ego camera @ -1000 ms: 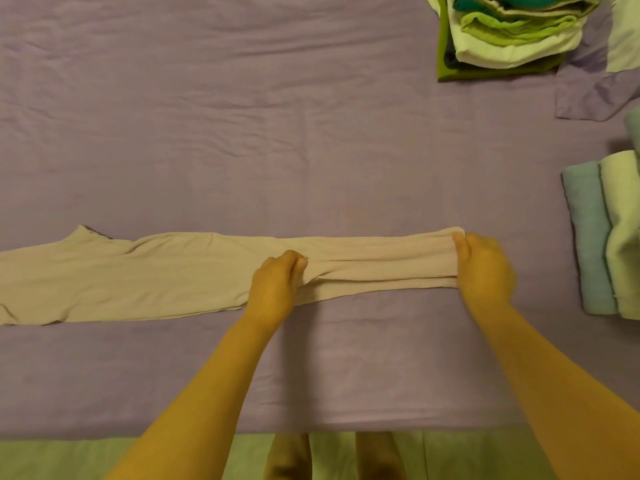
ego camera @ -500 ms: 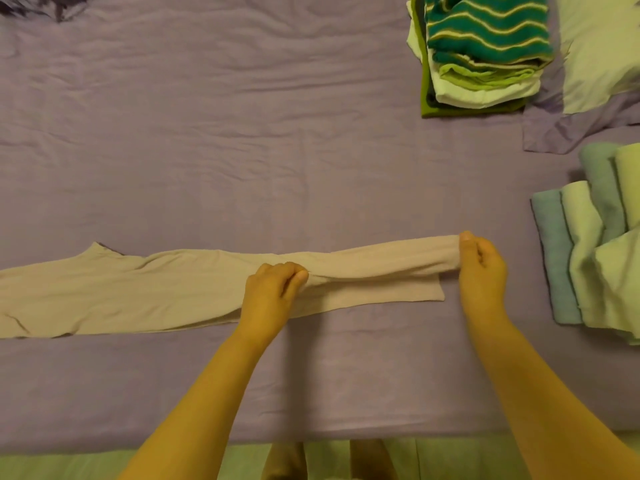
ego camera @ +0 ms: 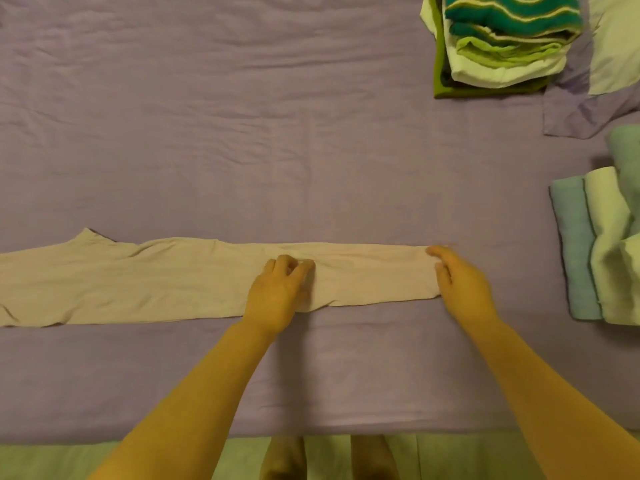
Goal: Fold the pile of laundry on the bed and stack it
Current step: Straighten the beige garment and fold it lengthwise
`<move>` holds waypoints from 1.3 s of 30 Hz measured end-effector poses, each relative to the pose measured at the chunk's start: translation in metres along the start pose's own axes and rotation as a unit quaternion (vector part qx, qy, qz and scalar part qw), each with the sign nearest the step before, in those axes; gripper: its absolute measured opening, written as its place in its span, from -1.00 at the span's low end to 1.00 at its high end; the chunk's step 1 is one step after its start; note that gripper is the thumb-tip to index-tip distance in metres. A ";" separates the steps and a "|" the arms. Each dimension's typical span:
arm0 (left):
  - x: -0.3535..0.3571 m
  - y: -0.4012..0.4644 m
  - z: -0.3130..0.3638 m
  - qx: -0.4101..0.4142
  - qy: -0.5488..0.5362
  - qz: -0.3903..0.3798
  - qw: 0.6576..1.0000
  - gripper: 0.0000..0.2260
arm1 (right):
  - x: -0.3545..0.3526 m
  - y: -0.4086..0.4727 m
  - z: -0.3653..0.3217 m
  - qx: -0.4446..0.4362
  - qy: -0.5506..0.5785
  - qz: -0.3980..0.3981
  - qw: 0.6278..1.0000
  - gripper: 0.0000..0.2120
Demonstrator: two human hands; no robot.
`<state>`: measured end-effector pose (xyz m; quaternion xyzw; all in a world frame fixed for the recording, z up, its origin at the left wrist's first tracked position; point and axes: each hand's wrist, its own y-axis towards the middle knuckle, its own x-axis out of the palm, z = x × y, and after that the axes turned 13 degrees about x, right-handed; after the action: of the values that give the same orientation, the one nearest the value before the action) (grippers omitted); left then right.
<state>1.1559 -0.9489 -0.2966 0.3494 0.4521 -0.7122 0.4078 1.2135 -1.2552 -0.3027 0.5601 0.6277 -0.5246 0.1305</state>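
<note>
A long beige garment lies flat across the purple bed sheet, its left end running out of view. My left hand rests on its middle with fingers curled, pinching the cloth between thumb and fingertips. At the garment's right end my right hand holds the edge with thumb and fingers. A stack of folded clothes, topped by a teal striped piece, sits at the far right of the bed.
Folded pale green and blue towels lie at the right edge. A pillow lies in the top right corner. The bed's near edge runs along the bottom, with green floor and my feet below it.
The raised upper layer at the garment's right end has come down flat onto the lower one. Both hands stayed at the same spots on the cloth.
</note>
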 end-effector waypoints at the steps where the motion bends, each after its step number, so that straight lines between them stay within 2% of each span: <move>1: 0.000 0.002 -0.003 0.016 0.047 -0.014 0.999 -0.51 | 0.001 0.001 0.000 -0.006 -0.005 -0.007 1.000 -0.66; 4: -0.001 0.005 -0.003 0.025 0.088 -0.008 0.996 -0.34 | 0.002 -0.001 -0.001 0.002 -0.038 0.002 0.999 -0.63; 8: 0.011 0.004 -0.006 -0.010 0.095 -0.090 0.991 -0.14 | 0.009 -0.018 -0.022 -0.024 -0.142 0.123 0.982 -0.60; 10: 0.014 0.006 -0.007 -0.017 0.108 -0.118 0.987 -0.04 | 0.022 -0.028 -0.042 -0.116 -0.160 0.149 0.969 -0.56; 12: 0.012 0.007 -0.006 -0.013 0.105 -0.134 0.985 0.00 | 0.041 -0.032 -0.060 -0.253 -0.210 0.114 0.938 -0.50; 13: 0.011 0.006 -0.007 -0.008 0.091 -0.136 0.987 -0.02 | 0.050 -0.033 -0.069 -0.284 -0.236 0.071 0.927 -0.48; 15: 0.005 0.003 -0.009 0.001 0.038 -0.105 0.994 -0.15 | 0.062 -0.027 -0.081 -0.241 -0.218 0.017 0.945 -0.53; 17: -0.006 0.001 -0.013 -0.005 -0.049 -0.002 0.999 -0.30 | 0.067 -0.018 -0.089 -0.169 -0.151 0.034 0.973 -0.67; 18: -0.010 0.001 -0.017 -0.008 -0.067 0.056 0.996 -0.40 | 0.068 -0.013 -0.093 -0.161 -0.139 0.057 0.976 -0.75; 19: -0.012 0.002 -0.022 -0.011 -0.052 0.097 0.994 -0.49 | 0.068 -0.008 -0.095 -0.169 -0.144 0.072 0.972 -0.83; 20: -0.012 0.003 -0.026 -0.022 -0.020 0.104 0.994 -0.53 | 0.068 -0.003 -0.097 -0.172 -0.158 0.069 0.970 -0.89; 23: -0.002 -0.001 -0.039 -0.113 0.035 0.003 0.993 -0.34 | 0.068 0.009 -0.099 -0.099 -0.170 0.056 0.979 -0.85; 26: 0.009 -0.009 -0.050 -0.163 0.030 -0.014 0.986 -0.14 | 0.069 0.008 -0.099 -0.054 -0.148 0.093 0.983 -0.85; 28: 0.006 -0.011 -0.053 -0.170 0.026 0.011 0.985 -0.06 | 0.072 -0.001 -0.104 -0.085 -0.145 0.128 0.977 -0.91; 30: 0.003 -0.015 -0.054 -0.169 0.018 0.062 0.983 -0.02 | 0.080 -0.014 -0.112 -0.184 -0.141 0.166 0.959 -0.90; 33: 0.004 -0.025 -0.052 -0.154 0.011 0.120 0.981 -0.06 | 0.100 -0.035 -0.115 -0.383 -0.194 0.126 0.895 -0.78; 34: 0.006 -0.029 -0.054 -0.157 0.005 0.115 0.981 -0.10 | 0.105 -0.039 -0.115 -0.409 -0.220 0.104 0.879 -0.77; 35: 0.007 -0.033 -0.058 -0.168 -0.002 0.104 0.980 -0.15 | 0.110 -0.041 -0.115 -0.405 -0.233 0.087 0.880 -0.73; 37: 0.009 -0.042 -0.076 -0.200 -0.016 0.062 0.978 -0.28 | 0.117 -0.046 -0.120 -0.329 -0.235 0.064 0.912 -0.62; 39: 0.006 -0.050 -0.101 -0.195 0.001 0.035 0.980 -0.39 | 0.122 -0.055 -0.136 -0.256 -0.233 0.074 0.935 -0.70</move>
<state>1.1218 -0.8435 -0.3193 0.2796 0.5704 -0.5952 0.4921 1.1840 -1.0665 -0.3100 0.4146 0.6495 -0.4511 0.4503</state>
